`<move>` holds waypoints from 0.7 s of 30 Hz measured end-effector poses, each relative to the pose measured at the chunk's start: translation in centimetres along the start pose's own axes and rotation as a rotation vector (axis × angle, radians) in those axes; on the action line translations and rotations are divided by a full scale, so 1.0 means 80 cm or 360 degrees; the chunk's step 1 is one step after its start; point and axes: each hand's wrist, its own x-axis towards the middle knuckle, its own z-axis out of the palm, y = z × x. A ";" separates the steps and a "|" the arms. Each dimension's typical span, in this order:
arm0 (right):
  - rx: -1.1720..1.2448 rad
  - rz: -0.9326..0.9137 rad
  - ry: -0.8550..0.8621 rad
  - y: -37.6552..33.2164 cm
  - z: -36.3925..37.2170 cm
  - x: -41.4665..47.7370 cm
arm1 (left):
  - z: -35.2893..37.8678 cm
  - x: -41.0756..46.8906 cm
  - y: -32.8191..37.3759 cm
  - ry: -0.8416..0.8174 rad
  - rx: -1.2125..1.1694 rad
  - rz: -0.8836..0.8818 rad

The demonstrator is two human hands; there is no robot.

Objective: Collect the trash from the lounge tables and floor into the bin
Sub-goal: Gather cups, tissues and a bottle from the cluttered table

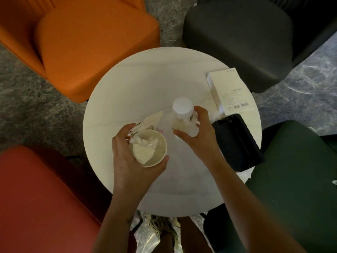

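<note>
Over the round white table [145,84], seen from above. Left hand [131,157] wraps a paper cup [162,152], thumb on the near wall and fingers curled round the far side. Those fingers also pinch some flat paper wrappers [151,119] against the cup. A crumpled tissue [144,145] sits inside the cup.

Right hand [200,132] grips a clear plastic bottle [182,123] with a white cap, thumb and fingers closed round the body below the neck. Cannot tell whether the bottle's base is off the tabletop. A little pale liquid seems to sit in it.

Bin not in view. A white carton [228,90] and a black case [235,141] lie at the table's right edge, the case just beside the right hand. They look like belongings rather than trash, but that is a judgement only.

Step in hand, as judged: gather this table's trash for the carry.
- Hold the cup upright so the tissue does not tip out.
- Tighten the fingers on the wrappers; they stick out loose and are the likeliest thing to drop.
- Lift the bottle straight up, clear of the black case.
- Check the cap is tight before tilting the bottle.

Both hands are full, so the walk to the bin likely comes next.
</note>
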 end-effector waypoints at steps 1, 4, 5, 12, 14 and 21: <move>0.0004 0.0007 0.0024 0.001 -0.001 0.002 | 0.004 0.000 -0.001 -0.0013 -0.0001 0.0004; 0.0033 0.0053 0.0063 0.007 -0.006 0.005 | 0.015 0.000 -0.003 -0.0052 -0.0006 0.0003; 0.0039 0.0058 0.0056 0.007 -0.006 0.005 | 0.018 -0.001 -0.004 -0.0058 -0.0004 0.0007; 0.0143 0.0080 -0.0057 0.018 -0.036 -0.016 | 0.028 -0.006 -0.003 -0.0086 0.0016 0.0026; 0.0189 0.0092 0.0089 0.023 -0.056 -0.026 | 0.029 -0.006 0.000 -0.0077 0.0025 0.0025; -0.0817 0.0435 0.0530 0.079 -0.120 -0.031 | 0.039 -0.014 0.001 -0.0104 0.0073 0.0050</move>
